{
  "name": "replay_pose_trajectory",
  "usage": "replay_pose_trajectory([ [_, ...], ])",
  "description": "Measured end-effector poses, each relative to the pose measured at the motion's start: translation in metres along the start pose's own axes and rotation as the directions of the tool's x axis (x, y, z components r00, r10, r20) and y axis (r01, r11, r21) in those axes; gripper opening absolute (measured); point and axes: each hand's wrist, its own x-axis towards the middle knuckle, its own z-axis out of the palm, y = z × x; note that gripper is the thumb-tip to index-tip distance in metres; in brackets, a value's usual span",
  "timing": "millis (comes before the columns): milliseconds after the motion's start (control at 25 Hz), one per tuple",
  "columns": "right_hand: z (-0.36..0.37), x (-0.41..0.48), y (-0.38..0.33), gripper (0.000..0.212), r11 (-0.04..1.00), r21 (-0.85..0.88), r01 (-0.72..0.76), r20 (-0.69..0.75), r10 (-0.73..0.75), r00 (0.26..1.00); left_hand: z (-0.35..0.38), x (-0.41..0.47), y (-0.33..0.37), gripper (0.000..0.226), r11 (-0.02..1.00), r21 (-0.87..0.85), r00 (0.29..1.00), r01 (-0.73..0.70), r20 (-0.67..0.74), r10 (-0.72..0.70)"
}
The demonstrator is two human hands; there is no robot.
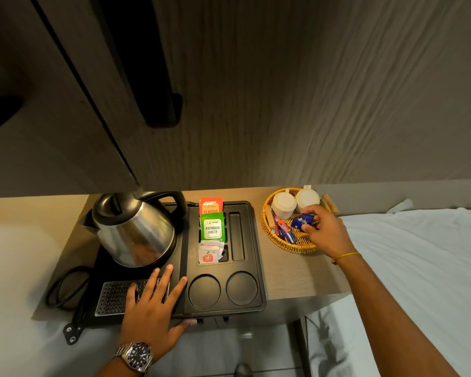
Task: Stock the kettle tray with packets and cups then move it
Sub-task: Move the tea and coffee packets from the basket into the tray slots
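A black kettle tray [259,257] lies on a wooden shelf, with a steel kettle [133,229] on its left side. Its packet slots hold an orange packet [211,205], a green packet [212,228] and a white packet [208,253]; a long slot [237,236] and two round cup wells [204,291] are bare. My left hand [152,308] rests flat on the tray's front, fingers spread. Over a wicker basket [283,244] on the right, my right hand [325,232] pinches blue packets [302,221]. Two white cups [283,204] stand upside down in the basket beside red sachets [282,227].
A black power cord [63,289] loops off the tray's left end. White bedding [419,254] lies to the right of the shelf. A dark cabinet door with a black handle [158,104] hangs above the kettle, and a textured wall rises behind.
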Motion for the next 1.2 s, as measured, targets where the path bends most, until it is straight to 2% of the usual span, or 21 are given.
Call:
replay_pose_trajectory([
  [80, 0.003, -0.014, -0.018, 0.044, 0.986, 0.148, 0.073, -0.030, -0.069, 0.997, 0.000, -0.001, 0.000, 0.097, 1.000, -0.005, 1.000, 0.008, 0.010, -0.008],
  [200, 0.034, -0.039, -0.052, 0.055, 0.971, 0.090, 0.222, 0.038, -0.226, 0.973, 0.000, 0.000, 0.001, 0.097, 1.000, -0.004, 1.000, 0.016, 0.027, -0.016],
  [440, 0.116, -0.061, -0.095, 0.019, 0.895, -0.212, 0.391, 0.124, -0.373, 0.920, 0.000, 0.001, 0.001, 0.098, 0.999, -0.021, 0.999, 0.024, 0.046, -0.023],
  [640, 0.145, -0.064, -0.103, 0.034, 0.880, -0.318, 0.352, 0.156, -0.318, 0.935, 0.001, 0.001, 0.001, 0.098, 0.999, -0.020, 0.998, 0.028, 0.049, -0.027],
  [800, 0.147, -0.065, -0.107, 0.034, 0.892, -0.327, 0.313, 0.152, -0.278, 0.949, 0.002, 0.002, 0.001, 0.098, 1.000, -0.014, 0.999, 0.021, 0.039, -0.020],
  [960, 0.139, -0.067, -0.109, 0.038, 0.935, -0.229, 0.270, 0.159, -0.237, 0.958, 0.003, 0.003, 0.000, 0.099, 1.000, -0.011, 0.999, 0.016, 0.040, -0.015],
  [1080, 0.130, -0.060, -0.103, 0.033, 0.963, -0.137, 0.234, 0.096, -0.222, 0.970, 0.004, 0.003, 0.000, 0.098, 1.000, -0.008, 0.999, 0.011, 0.031, -0.011],
  [1200, 0.129, -0.055, -0.098, 0.031, 0.965, -0.086, 0.250, 0.100, -0.241, 0.965, 0.005, 0.003, 0.000, 0.098, 1.000, -0.010, 0.999, 0.015, 0.031, -0.015],
])
